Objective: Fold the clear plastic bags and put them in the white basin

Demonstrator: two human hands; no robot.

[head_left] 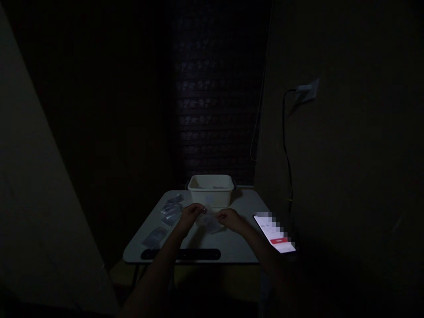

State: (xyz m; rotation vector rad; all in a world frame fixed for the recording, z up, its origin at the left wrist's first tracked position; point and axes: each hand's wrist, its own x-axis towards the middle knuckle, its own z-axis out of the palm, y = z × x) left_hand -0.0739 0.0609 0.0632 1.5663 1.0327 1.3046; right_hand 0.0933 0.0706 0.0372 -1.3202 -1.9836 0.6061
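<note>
Between my two hands a clear plastic bag point(210, 222) is held up a little above the white table point(236, 247). My left hand point(192, 214) pinches its upper left part, fingers closed. At the right edge of the bag, my right hand point(229, 218) has its fingers closed on it too. The room is dark, so what the bag contains, if anything, cannot be made out. Left of my hands lie several more clear bags point(171, 214), with another bag point(154, 237) nearer the front edge.
A white plastic tub point(211, 197) stands at the table's back, with pale contents. A lit phone point(274, 234) lies at the right edge. A black strip point(198, 254) runs along the front. Beyond are a dark blind point(212, 106) and a plugged-in cord point(285, 128).
</note>
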